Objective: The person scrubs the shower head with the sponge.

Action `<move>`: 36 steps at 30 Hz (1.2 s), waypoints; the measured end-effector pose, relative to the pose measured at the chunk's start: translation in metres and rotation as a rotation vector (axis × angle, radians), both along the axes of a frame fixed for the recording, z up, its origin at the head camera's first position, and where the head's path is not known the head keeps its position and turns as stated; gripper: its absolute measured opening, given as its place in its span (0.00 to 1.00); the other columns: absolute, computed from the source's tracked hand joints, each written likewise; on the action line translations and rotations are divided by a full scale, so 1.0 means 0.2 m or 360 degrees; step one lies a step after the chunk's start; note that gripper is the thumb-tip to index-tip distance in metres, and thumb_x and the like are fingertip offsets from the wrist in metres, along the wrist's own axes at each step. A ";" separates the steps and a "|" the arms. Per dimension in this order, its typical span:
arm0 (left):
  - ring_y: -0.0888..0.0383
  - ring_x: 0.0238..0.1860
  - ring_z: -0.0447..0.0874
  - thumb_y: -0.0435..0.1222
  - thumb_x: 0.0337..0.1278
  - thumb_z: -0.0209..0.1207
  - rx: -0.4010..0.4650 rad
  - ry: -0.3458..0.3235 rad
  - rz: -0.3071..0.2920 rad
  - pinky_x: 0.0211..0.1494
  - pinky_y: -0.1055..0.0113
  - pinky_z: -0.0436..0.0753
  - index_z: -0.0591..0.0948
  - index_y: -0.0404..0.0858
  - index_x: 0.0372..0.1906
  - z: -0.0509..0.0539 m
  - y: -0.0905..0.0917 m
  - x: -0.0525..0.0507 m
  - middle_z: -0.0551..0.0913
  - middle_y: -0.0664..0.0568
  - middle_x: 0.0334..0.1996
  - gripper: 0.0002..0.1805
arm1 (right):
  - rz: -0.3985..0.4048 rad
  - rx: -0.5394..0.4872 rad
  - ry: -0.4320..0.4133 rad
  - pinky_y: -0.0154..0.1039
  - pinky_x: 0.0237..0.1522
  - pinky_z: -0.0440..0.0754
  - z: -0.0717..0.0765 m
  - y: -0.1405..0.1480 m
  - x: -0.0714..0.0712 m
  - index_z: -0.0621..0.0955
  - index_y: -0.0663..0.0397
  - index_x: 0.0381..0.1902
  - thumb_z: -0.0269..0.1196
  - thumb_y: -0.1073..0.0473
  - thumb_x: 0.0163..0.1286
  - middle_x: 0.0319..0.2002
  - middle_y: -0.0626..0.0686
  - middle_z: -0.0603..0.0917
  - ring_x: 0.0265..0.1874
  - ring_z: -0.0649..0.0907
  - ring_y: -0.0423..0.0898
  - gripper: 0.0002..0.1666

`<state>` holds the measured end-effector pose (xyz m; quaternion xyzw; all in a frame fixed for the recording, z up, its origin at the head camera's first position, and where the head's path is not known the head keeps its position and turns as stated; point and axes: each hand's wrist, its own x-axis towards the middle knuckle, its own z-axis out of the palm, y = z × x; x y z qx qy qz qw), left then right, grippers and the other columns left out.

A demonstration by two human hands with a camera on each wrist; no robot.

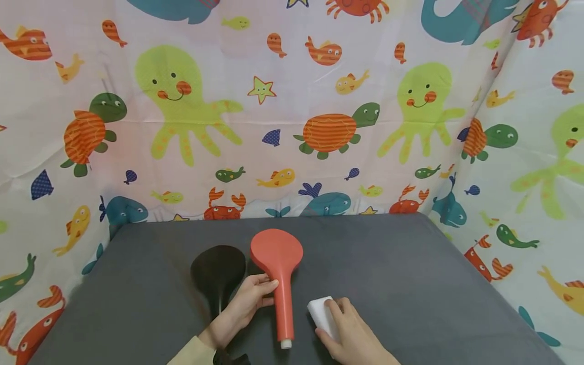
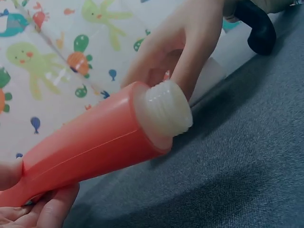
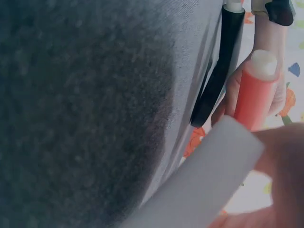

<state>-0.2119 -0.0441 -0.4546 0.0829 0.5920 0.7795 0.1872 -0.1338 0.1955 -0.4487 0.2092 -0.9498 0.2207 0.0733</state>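
My left hand [image 1: 248, 299] grips the red shower head [image 1: 276, 251] by its neck, the round head pointing away from me. At the near end of its handle, a white threaded connector [image 2: 166, 108] shows in the left wrist view. A white sponge block [image 1: 324, 317] is held by my right hand [image 1: 353, 334], to the right of the handle and apart from it. The sponge [image 3: 199, 175] looks plain and smooth-sided in the right wrist view. Beside my left hand lies a black shower head [image 1: 219, 268], its handle partly hidden by that hand and wrist.
A dark grey cloth-covered table [image 1: 388, 268] spreads beneath everything. Behind it and along both sides hangs a white curtain [image 1: 283, 66] printed with sea animals. Dark wrist straps [image 1: 230, 359] show at the bottom.
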 end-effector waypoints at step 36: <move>0.55 0.35 0.82 0.29 0.62 0.53 -0.0438 -0.0054 0.0169 0.37 0.60 0.83 0.74 0.24 0.31 -0.04 0.01 -0.02 0.78 0.46 0.31 0.09 | -0.0270 0.0537 0.0512 0.35 0.15 0.63 0.00 -0.02 -0.08 0.75 0.56 0.27 0.65 0.47 0.58 0.23 0.51 0.66 0.19 0.66 0.44 0.18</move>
